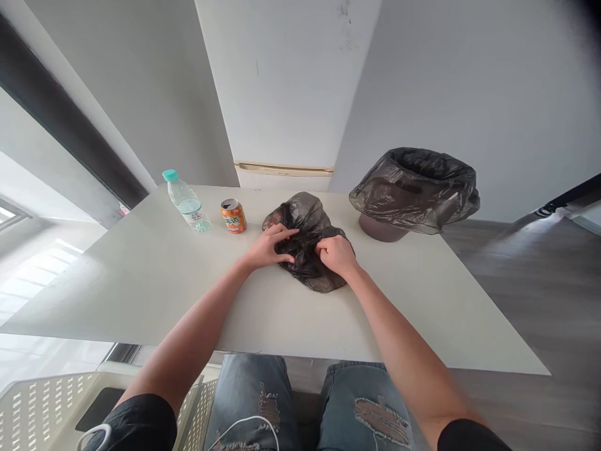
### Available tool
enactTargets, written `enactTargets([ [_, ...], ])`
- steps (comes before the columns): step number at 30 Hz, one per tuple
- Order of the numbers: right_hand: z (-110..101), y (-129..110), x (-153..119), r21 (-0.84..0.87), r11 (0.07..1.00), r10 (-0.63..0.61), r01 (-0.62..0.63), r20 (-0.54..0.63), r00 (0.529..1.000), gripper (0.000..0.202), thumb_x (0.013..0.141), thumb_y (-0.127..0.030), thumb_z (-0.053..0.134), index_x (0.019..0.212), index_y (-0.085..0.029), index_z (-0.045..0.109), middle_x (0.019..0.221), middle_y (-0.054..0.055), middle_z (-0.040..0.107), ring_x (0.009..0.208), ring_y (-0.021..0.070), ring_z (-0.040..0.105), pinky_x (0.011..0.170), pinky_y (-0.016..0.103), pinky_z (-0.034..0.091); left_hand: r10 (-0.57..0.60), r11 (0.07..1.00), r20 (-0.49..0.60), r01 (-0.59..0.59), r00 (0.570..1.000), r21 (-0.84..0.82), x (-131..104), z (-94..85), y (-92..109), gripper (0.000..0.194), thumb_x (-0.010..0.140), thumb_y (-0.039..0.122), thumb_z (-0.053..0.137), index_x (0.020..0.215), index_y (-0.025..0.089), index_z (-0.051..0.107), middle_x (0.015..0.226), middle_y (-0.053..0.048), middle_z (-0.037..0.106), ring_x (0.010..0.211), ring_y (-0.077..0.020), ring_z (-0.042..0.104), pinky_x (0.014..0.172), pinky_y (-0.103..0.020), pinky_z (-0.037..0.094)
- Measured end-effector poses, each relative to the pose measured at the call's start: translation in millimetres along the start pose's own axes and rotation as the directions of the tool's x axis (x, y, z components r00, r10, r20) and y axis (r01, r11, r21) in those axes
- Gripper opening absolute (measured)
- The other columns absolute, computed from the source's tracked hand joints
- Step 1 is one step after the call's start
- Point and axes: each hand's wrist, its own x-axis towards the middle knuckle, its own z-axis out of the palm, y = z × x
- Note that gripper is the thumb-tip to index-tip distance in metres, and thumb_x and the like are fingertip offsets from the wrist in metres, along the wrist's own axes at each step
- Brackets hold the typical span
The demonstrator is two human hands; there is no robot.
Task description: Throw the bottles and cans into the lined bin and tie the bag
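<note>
A crumpled black plastic garbage bag [307,210] lies in the middle of the white table, with something brownish showing dimly through its left side. My left hand [271,246] rests against that side, thumb and fingers spread apart over the plastic. On the right, the fingers of my right hand [337,254] are curled into a fist around a gathered part of the bag. An orange drink can [233,217] stands upright just left of my left hand. Beyond it stands a clear plastic bottle [188,203] with a teal cap and some liquid inside.
At the table's back right stands a brown trash bin [382,228] lined with a black bag [404,194] folded over its rim. A white refrigerator [291,94] is behind the white table [164,294]. A cream perforated plastic basket [42,407] sits below at the left.
</note>
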Motion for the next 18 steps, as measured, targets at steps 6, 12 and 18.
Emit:
enactTargets([
  [6,-1.1,2.7,2.6,0.029,0.994,-0.089,0.104,-0.315,0.945,0.035,0.083,-0.007,0.047,0.072,-0.025,0.074,0.124,0.005,0.078,0.121,0.0286,0.069,0.106,0.048,0.055,0.032,0.999,-0.059,-0.034,0.998,-0.031,2.5,3.1,-3.1,0.028,0.101,0.046,0.061,0.097,0.025,0.078,0.099,-0.01,0.068,0.095,-0.0245,0.065,0.092,-0.044,0.054],
  [12,6.9,8.8,2.6,-0.107,0.994,0.004,-0.038,-0.3,0.954,0.021,0.087,-0.019,0.059,0.079,-0.023,0.078,0.096,0.012,0.069,0.102,0.033,0.062,0.092,0.051,0.056,-0.139,0.986,-0.392,0.09,0.909,-0.141,0.2,-4.5,2.5,0.03,0.101,0.053,0.058,0.1,0.024,0.066,0.094,-0.007,0.066,0.088,-0.0224,0.063,0.085,-0.039,0.054],
  [18,9.0,9.6,4.2,-0.067,0.997,0.021,-0.045,-0.324,0.946,0.027,0.1,-0.032,0.051,0.115,-0.019,0.07,0.107,0.016,0.069,0.112,0.0354,0.06,0.091,0.049,0.055,-0.161,0.975,-0.554,0.044,0.817,-0.219,-1.9,-4.7,5.9,0.032,0.104,0.056,0.052,0.109,0.026,0.06,0.107,-0.008,0.066,0.1,-0.0237,0.065,0.093,-0.04,0.054],
])
